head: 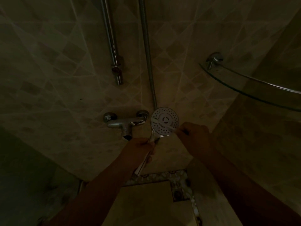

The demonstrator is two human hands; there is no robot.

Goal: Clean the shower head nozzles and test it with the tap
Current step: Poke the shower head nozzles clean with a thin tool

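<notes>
The round white shower head faces me, its dotted nozzle plate turned up, just right of the chrome wall tap. My left hand is closed around the shower head's chrome handle below the plate. My right hand is closed on a thin white toothbrush that lies slantwise across the lower part of the nozzle plate. The toothbrush's handle end is hidden inside my fist. The light is very dim.
A metal shower hose runs down the tiled wall to behind the head. A chrome riser rail hangs to its left. A curved glass corner shelf juts out at the right. Patterned floor tiles lie below.
</notes>
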